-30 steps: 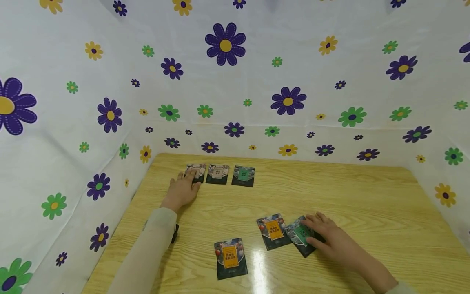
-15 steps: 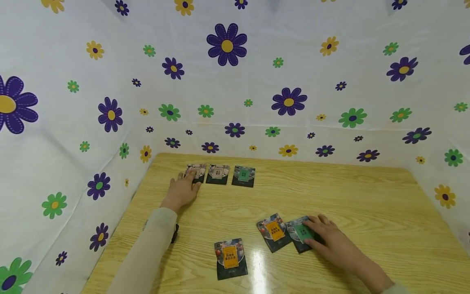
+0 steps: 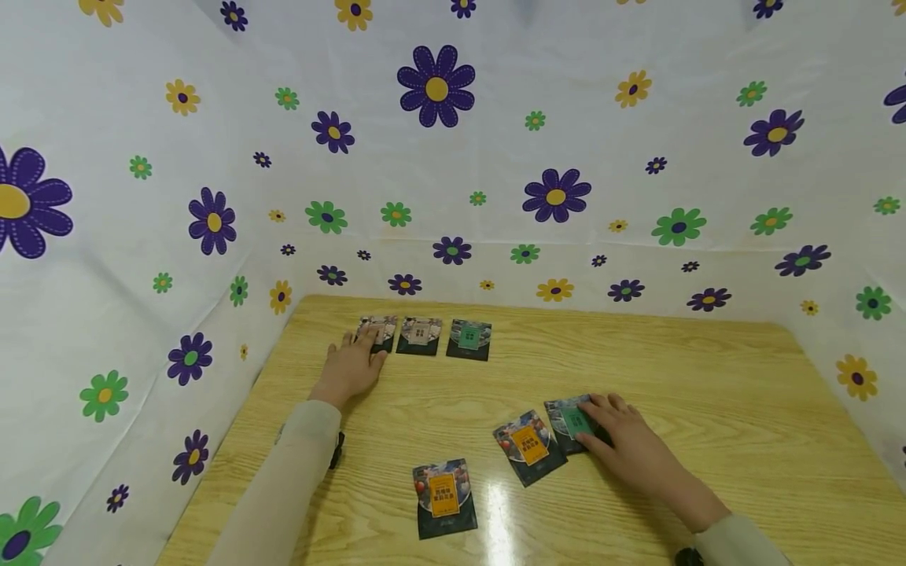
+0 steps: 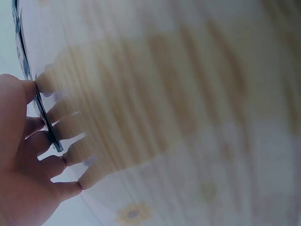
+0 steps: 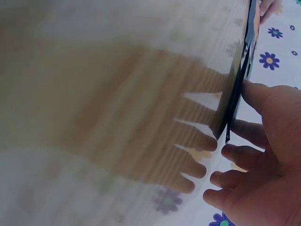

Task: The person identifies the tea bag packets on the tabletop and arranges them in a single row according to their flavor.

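Note:
My left hand (image 3: 348, 369) rests with extended fingers on a pink-labelled packet (image 3: 385, 343) at the back left, covering part of it. The left wrist view shows that packet (image 4: 53, 136) edge-on under the fingertips. My right hand (image 3: 630, 448) touches a green-labelled packet (image 3: 562, 417) from its right side, thumb and fingertips lying on its face. That packet's right part is hidden by the hand. Close on its left lies a tilted orange-labelled packet (image 3: 529, 446). In the right wrist view, dark packet edges (image 5: 235, 89) appear by the thumb and fingertips.
In the back row, another pink-labelled packet (image 3: 420, 336) and a green-labelled packet (image 3: 469, 339) lie flat. A second orange-labelled packet (image 3: 444, 498) lies nearer the front. The wood-grain table (image 3: 672, 362) is surrounded by a white flowered cloth (image 3: 481, 149).
My right hand has slid the green-labelled packet up and slightly left, away from the front edge, and turned it a little. The tilted orange-labelled packet turned slightly. My left hand stayed put.

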`<state>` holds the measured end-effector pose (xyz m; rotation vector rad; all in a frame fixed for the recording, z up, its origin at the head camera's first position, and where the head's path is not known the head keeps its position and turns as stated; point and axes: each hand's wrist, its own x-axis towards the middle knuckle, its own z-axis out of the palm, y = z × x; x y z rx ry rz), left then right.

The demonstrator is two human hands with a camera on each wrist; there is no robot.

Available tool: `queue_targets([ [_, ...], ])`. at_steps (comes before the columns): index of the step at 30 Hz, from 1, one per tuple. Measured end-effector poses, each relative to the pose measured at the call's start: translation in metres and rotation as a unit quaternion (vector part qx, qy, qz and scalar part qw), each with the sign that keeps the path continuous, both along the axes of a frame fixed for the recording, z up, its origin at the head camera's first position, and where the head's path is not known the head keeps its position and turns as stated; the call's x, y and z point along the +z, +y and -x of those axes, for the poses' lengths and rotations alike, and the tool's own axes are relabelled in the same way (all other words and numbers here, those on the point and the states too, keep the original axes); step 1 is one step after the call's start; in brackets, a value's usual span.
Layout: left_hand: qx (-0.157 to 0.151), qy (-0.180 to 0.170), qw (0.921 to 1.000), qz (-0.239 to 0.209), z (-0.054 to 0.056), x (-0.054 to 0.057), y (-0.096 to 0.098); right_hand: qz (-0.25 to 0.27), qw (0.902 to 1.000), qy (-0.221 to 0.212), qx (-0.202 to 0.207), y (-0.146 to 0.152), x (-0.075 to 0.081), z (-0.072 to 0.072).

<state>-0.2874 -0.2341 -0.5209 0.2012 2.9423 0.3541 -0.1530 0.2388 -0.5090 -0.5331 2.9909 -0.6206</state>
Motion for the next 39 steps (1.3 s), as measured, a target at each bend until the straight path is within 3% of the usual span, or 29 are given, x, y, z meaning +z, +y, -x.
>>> queue_targets([
  [14,0.002,-0.007,1.0,0.001,0.001,0.0,0.0,-0.014,0.9997,0.016,-0.011,-0.019,0.001,0.028],
  [26,0.0,-0.002,1.0,0.005,0.003,-0.005,-0.002,-0.018,0.9998,0.004,-0.008,-0.033,0.002,0.051],
  [39,0.004,-0.002,1.0,0.002,0.0,-0.001,0.0,-0.027,0.9996,-0.002,-0.003,-0.044,-0.001,0.071],
])
